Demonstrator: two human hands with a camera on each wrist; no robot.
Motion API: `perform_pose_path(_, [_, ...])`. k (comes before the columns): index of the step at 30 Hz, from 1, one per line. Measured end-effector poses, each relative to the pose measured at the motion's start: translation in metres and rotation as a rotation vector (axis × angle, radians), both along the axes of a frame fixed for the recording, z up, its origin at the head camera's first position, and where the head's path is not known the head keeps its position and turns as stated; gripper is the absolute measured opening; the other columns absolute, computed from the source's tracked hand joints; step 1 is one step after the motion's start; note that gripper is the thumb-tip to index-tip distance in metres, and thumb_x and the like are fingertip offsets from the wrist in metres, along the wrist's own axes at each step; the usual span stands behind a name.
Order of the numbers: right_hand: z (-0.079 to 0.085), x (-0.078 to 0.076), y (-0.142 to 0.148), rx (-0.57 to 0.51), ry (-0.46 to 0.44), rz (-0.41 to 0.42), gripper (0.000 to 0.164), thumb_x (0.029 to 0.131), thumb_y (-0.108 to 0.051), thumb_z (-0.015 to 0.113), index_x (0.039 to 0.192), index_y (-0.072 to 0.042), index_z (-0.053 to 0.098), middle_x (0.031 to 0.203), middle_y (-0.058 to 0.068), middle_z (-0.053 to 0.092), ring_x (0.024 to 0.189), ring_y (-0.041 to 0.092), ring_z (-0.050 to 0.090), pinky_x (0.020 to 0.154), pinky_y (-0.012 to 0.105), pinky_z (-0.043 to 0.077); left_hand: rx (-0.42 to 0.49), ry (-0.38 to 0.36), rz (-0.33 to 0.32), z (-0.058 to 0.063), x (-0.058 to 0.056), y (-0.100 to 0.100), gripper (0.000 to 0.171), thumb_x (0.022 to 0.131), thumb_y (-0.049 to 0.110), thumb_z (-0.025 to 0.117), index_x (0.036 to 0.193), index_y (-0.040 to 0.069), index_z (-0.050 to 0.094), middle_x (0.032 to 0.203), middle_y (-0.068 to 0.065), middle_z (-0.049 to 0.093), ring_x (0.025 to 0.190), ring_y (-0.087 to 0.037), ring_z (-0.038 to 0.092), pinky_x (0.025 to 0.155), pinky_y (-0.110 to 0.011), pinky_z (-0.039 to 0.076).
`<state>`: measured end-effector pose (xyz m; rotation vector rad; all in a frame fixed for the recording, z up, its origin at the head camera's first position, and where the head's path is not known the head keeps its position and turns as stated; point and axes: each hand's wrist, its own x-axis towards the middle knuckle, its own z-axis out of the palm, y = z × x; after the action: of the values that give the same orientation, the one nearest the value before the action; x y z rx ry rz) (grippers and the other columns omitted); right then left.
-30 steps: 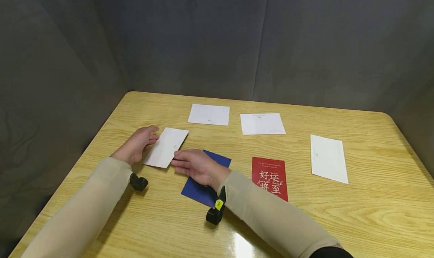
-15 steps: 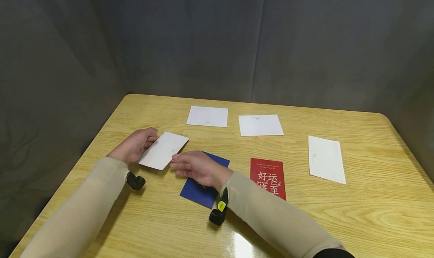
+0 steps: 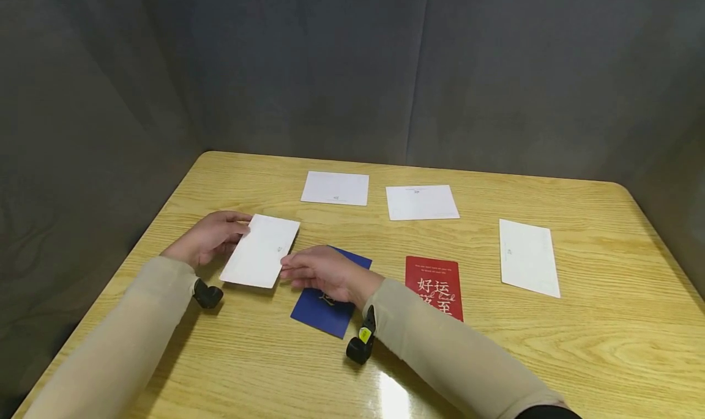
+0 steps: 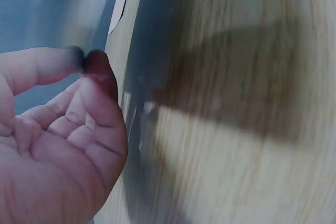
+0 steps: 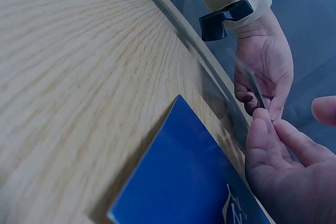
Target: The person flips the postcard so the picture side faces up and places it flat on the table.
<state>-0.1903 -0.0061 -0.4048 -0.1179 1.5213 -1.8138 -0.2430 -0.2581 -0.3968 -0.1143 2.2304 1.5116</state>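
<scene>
A white postcard [image 3: 261, 251], blank but for a small printed mark, is held raised and tilted above the left part of the table. My left hand [image 3: 212, 238] pinches its left edge between thumb and finger; the left wrist view shows the tips of the left hand [image 4: 68, 129] meeting. At the card's right edge, the fairly straight fingers of my right hand [image 3: 325, 272] touch it. In the right wrist view, the right thumb [image 5: 324, 110] stands apart from those fingers. Under my right hand lies a blue card [image 3: 322, 312] with gold lettering, partly hidden.
A red card [image 3: 435, 278] with white Chinese characters lies right of the blue one, partly behind my right sleeve. Three more white postcards lie around: back left [image 3: 335, 188], back middle [image 3: 422, 202] and right [image 3: 530, 258]. Grey cloth [image 3: 308, 70] surrounds the wooden table [image 3: 617, 321].
The white postcard has shifted slightly left and towards me, and its tilt has changed. My left hand has moved left with it, its thumb now over the edge. The other cards stay put.
</scene>
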Motion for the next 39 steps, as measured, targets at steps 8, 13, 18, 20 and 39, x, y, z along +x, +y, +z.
perform_pose_path(8, [-0.001, 0.0, -0.002, -0.003, -0.009, -0.06, 0.034, 0.097, -0.004, 0.054, 0.129, 0.007, 0.053, 0.105, 0.013, 0.065, 0.092, 0.017, 0.064, 0.085, 0.03, 0.052, -0.012, 0.009, -0.009, 0.002, -0.001, -0.001, 0.057, 0.097, 0.006, 0.048, 0.15, 0.003, 0.027, 0.096, -0.006, 0.062, 0.076, -0.015, 0.057, 0.067, -0.029, 0.049])
perform_pose_path(13, [-0.006, 0.002, -0.007, -0.006, -0.027, -0.128, 0.034, 0.096, -0.001, 0.055, 0.129, 0.005, 0.051, 0.096, 0.013, 0.065, 0.081, 0.015, 0.066, 0.076, 0.026, 0.055, 0.016, 0.043, 0.038, 0.001, -0.001, -0.004, 0.055, 0.099, 0.007, 0.047, 0.15, 0.004, 0.026, 0.09, -0.006, 0.055, 0.071, -0.014, 0.054, 0.065, -0.028, 0.049])
perform_pose_path(18, [-0.011, 0.006, -0.012, 0.015, -0.022, -0.123, 0.025, 0.096, -0.001, 0.055, 0.12, 0.007, 0.054, 0.098, 0.018, 0.067, 0.075, 0.014, 0.067, 0.074, 0.026, 0.056, 0.03, 0.084, 0.066, 0.003, 0.0, -0.005, 0.054, 0.099, 0.006, 0.048, 0.149, 0.004, 0.027, 0.087, -0.005, 0.049, 0.07, -0.013, 0.05, 0.064, -0.027, 0.05])
perform_pose_path(20, [-0.012, 0.007, -0.013, 0.015, -0.021, -0.133, 0.024, 0.096, -0.001, 0.054, 0.119, 0.007, 0.054, 0.1, 0.019, 0.067, 0.074, 0.013, 0.066, 0.074, 0.026, 0.056, 0.037, 0.098, 0.072, 0.004, 0.0, -0.005, 0.053, 0.099, 0.006, 0.048, 0.148, 0.003, 0.027, 0.089, -0.007, 0.051, 0.07, -0.013, 0.051, 0.064, -0.026, 0.05])
perform_pose_path(39, [0.004, -0.008, -0.004, -0.09, -0.016, -0.442, 0.023, 0.101, -0.01, 0.049, 0.117, 0.004, 0.058, 0.088, 0.006, 0.063, 0.074, 0.011, 0.063, 0.07, 0.019, 0.054, 0.819, 0.208, 0.228, 0.036, 0.019, -0.016, 0.003, 0.096, 0.004, 0.057, 0.097, 0.002, 0.059, 0.095, -0.009, 0.057, 0.084, -0.018, 0.062, 0.086, -0.029, 0.053])
